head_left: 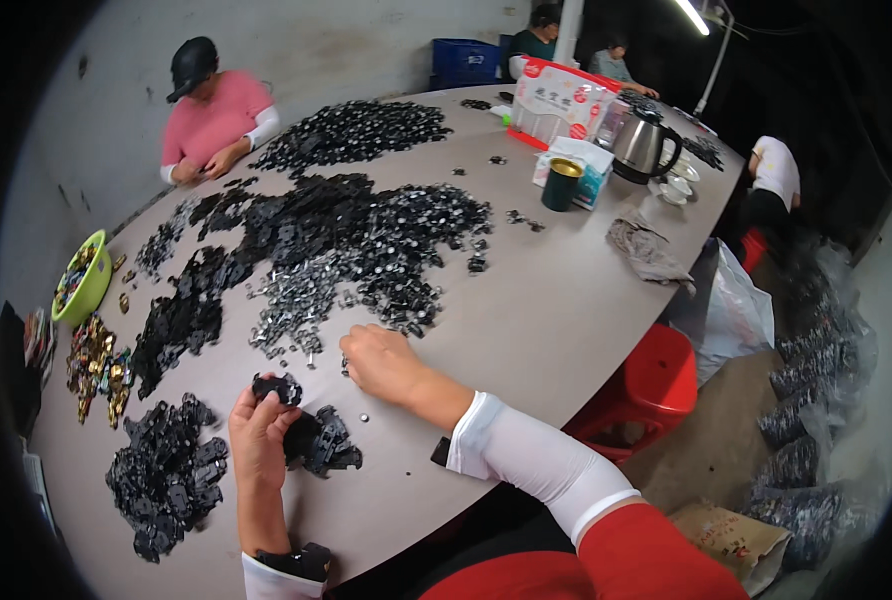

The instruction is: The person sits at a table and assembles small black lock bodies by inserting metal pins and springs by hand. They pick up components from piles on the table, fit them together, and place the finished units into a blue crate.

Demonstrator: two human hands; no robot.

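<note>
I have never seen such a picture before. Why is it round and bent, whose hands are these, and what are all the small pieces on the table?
The picture comes from a wide-angle camera worn on a person's head, looking down; that lens bends straight edges near the rim. There is no machine here. The two bare hands at the bottom belong to the wearer. The left hand holds up a small black part. The right hand rests on the table at the edge of a heap of small silver metal pieces. Piles of black parts cover much of the table, with gold-coloured pieces and a green bowl on the left. Further back stand a kettle and a dark cup. Other people sit around the table.
</note>
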